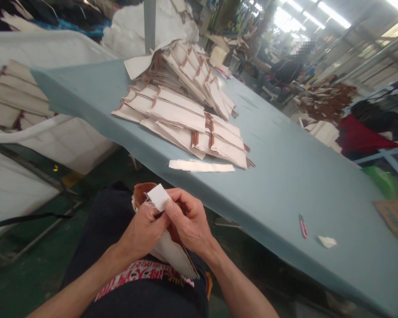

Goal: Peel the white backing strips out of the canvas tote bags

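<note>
Just beside the smooth blue worktop point(272, 198), the right hand point(193, 218) is pinching a flat white square point(159, 197) with its fingers, and the left hand point(145, 230) is gripping a bendy cream-and-brown piece point(172, 254).

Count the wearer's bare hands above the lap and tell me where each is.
2: the left hand, holding the cream-and-brown piece; and the right hand, close beside it with its thumb on the white card. Neither is hidden.
</note>
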{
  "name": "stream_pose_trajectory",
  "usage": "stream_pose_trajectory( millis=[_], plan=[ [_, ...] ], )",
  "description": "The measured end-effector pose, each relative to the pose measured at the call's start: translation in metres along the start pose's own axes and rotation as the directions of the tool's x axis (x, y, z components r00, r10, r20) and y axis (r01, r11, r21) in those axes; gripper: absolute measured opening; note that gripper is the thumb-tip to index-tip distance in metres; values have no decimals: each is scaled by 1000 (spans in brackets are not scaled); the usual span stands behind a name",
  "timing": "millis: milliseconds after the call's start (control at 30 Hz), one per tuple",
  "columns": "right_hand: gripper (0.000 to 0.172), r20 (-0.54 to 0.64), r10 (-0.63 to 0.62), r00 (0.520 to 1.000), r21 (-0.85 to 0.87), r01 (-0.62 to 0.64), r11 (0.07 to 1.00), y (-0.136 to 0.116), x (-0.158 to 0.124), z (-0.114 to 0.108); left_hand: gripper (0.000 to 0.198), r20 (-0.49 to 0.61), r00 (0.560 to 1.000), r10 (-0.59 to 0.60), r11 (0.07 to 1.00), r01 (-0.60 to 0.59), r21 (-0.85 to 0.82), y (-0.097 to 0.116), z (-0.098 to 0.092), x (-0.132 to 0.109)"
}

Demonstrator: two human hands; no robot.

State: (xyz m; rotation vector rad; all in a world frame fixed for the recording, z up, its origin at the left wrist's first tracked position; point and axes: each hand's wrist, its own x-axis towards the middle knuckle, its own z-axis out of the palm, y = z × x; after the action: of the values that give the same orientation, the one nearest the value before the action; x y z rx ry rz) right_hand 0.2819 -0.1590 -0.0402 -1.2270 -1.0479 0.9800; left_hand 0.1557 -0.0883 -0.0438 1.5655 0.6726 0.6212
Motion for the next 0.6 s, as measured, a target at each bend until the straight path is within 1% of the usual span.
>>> stream_pose_trajectory(
  millis=[200,333,467,600],
  plan=[
    [26,-78,116,990,33,-113,993,-3,2,5,58,12,998,-60,998,59,18,2,0,-2],
    [26,-113,171,979,46,-167,985,-3,4,9,61,15,996,-90,996,90,28,1,1,-2],
    [28,-142,203,969,60,-197,979,-4,6,9,60,11,989,-144,988,143,54,-3,1,-4],
    [28,-154,216,964,84,-205,975,-5,7,10,61,13,986,-166,984,165,65,-7,2,-5]
  ],
)
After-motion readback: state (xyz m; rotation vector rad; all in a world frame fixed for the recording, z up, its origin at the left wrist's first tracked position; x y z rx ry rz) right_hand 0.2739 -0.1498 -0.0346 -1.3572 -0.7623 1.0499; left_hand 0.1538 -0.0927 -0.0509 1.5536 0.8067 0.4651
